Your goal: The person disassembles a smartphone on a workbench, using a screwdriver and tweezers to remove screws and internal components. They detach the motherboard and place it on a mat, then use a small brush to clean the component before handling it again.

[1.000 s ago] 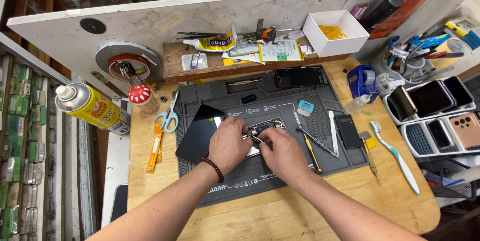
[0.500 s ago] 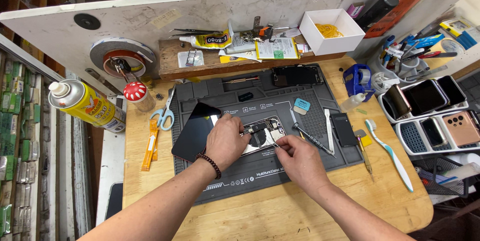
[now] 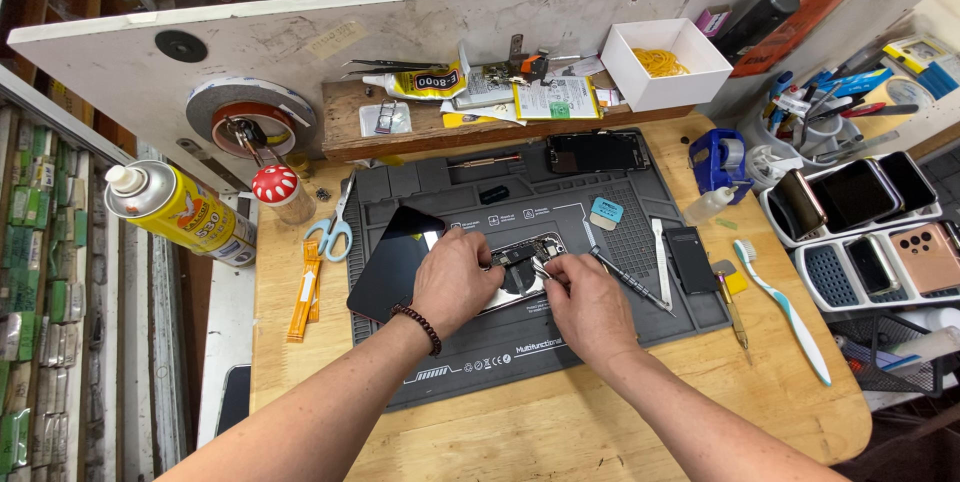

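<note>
An opened phone [image 3: 522, 260] lies with its insides showing on a grey work mat [image 3: 560, 342]. Its detached black screen [image 3: 392, 264] rests just to the left, tilted up. My left hand [image 3: 455, 282], with a bead bracelet on the wrist, presses down on the phone's left half and covers it. Beside it on the right, my right hand [image 3: 590, 307] pinches a thin metal tool [image 3: 543, 266], probably tweezers. The tip of the tool sits over the phone's middle.
On the mat's right side lie a screwdriver [image 3: 628, 282], a white pry stick [image 3: 660, 260] and a black flat part [image 3: 690, 258]. A toothbrush [image 3: 785, 314], scissors [image 3: 330, 228], a yellow spray can [image 3: 180, 210], a blue tape dispenser [image 3: 718, 160] and trays of phones [image 3: 865, 197] surround it.
Half a second ago my right hand had drawn back toward the mat's near edge. It has now returned to the phone with the tool. My left hand stayed on the phone.
</note>
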`<move>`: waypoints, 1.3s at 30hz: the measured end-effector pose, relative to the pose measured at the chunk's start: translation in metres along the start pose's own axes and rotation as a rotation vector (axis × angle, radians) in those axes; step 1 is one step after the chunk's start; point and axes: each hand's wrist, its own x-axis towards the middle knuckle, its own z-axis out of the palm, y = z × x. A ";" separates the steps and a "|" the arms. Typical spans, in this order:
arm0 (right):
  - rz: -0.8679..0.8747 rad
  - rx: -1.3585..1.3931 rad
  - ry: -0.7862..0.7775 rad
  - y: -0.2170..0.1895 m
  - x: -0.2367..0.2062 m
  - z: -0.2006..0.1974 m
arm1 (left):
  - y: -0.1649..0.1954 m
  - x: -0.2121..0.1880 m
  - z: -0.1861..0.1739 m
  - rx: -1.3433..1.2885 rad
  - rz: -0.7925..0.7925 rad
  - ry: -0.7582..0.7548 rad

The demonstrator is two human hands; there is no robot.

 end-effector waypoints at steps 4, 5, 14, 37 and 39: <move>-0.005 0.110 0.023 0.000 -0.002 0.004 | 0.001 0.001 -0.001 0.011 0.002 -0.010; -0.017 0.119 0.020 0.001 -0.002 0.005 | 0.001 0.002 -0.001 0.011 -0.007 -0.016; -0.039 0.252 0.086 0.005 -0.014 -0.001 | 0.002 0.006 -0.006 -0.049 -0.044 -0.070; 0.336 1.312 -0.253 -0.020 0.011 -0.062 | 0.024 -0.027 -0.035 -1.368 -0.385 -0.361; 0.237 1.388 -0.359 -0.034 0.011 -0.065 | 0.033 -0.032 -0.038 -1.378 -0.367 -0.377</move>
